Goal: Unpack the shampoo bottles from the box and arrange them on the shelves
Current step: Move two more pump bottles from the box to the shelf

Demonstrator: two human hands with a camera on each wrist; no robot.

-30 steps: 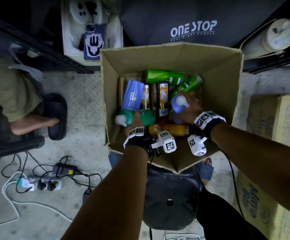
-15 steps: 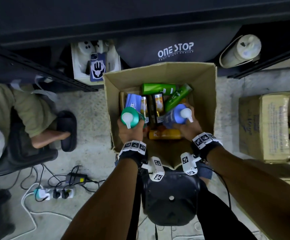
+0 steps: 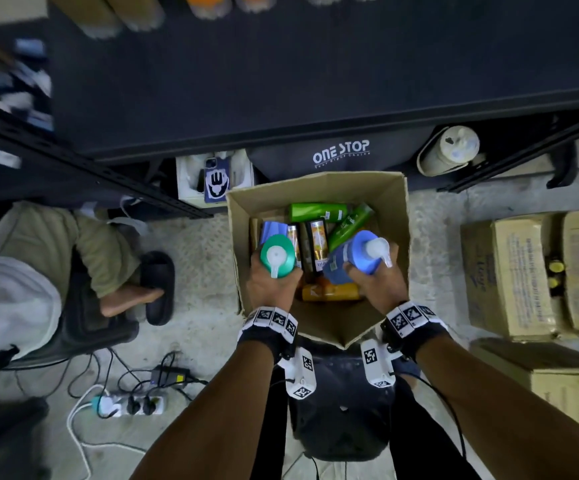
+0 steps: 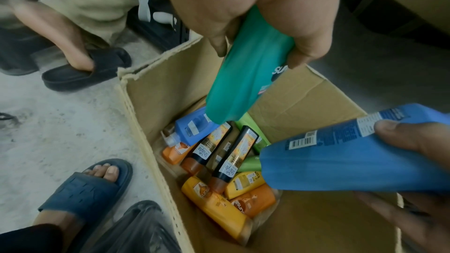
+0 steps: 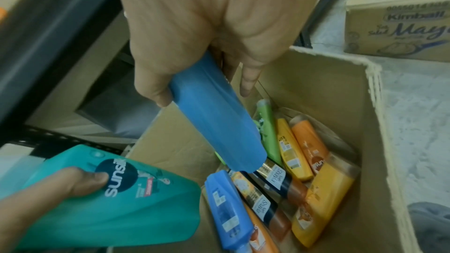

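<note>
My left hand [image 3: 271, 285] has its grip curled round a teal plastic pump-top shampoo bottle [image 3: 277, 256], fingers and thumb wrapped about its upper body, so the bottle hangs below my palm with its base over the open brown cardboard box [image 3: 393, 216]. My right hand [image 3: 378, 284] grips a blue plastic pump-top shampoo bottle [image 3: 352, 258] the same way, thumb on one side and fingers on the other; it tilts, its base angled toward the middle of the box. The two bottles are near each other but apart, both above the box's contents. Down inside lie the remaining bottles [image 4: 226, 172]: orange and yellow ones near my side, two dark narrow tubes in the middle, a smaller blue bottle beside them, and green ones toward the far wall. The box stands on the pale concrete floor [image 3: 205, 244], just in front of the dark metal shelf [image 3: 315, 98], whose broad board spans the top of the head view.
</note>
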